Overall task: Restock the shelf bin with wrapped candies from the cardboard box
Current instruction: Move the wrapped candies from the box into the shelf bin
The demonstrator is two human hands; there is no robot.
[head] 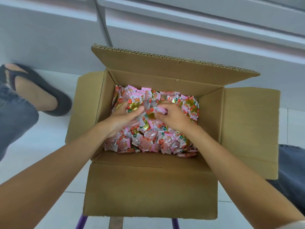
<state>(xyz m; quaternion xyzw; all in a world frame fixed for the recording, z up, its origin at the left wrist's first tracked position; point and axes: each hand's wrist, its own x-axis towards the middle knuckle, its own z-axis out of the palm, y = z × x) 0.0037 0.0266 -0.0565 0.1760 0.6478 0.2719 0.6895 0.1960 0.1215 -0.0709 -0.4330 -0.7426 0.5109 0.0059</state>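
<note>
**Wrapped candies lying in the open box, both hands working among them**

Head view: wrapped candies, in pink, red and gold wrappers, are filling the bottom of the cardboard box in a loose heap; none are showing outside it. The box is standing open, its four flaps folded outward, the far flap tilting up and the near flap hanging toward the camera; two purple legs are showing just beneath its near edge, and what they belong to is hidden by the box.

Both bare forearms are reaching in over the near flap. The left hand is lying palm down on the left half of the heap, its thumb stretching out across the wrappers and its fingers sinking in among them; whether those fingers are closing round anything cannot be told, since the tips are buried. The right hand is resting just beside it, near the middle of the heap, its fingers curling and pinching a small clutch of candies, with a pink wrapper poking out between them.

A pale tiled floor is surrounding the box; a foot in a dark sandal is resting on it to the left, below a denim leg; more denim is showing at the right edge. A white panelled surface is running behind the box.
</note>
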